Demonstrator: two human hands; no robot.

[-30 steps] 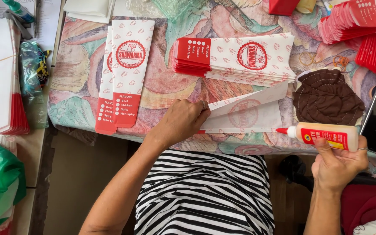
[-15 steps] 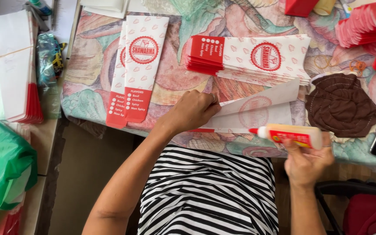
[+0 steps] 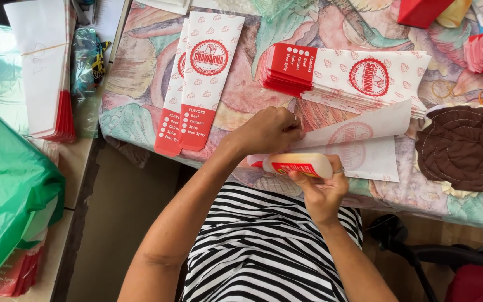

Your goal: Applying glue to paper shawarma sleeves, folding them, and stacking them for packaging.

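at the table's near edge a white paper sheet (image 3: pixel 364 146) lies with its long axis running left to right, its upper flap folded up. the left hand (image 3: pixel 269 130) is curled shut, pressing the sheet's left end flat. just below it the right hand (image 3: pixel 321 190) grips a glue bottle (image 3: pixel 300 165), laid sideways along the sheet's near edge, nozzle toward the left end. a stack of printed bags (image 3: pixel 345 75) sits just beyond.
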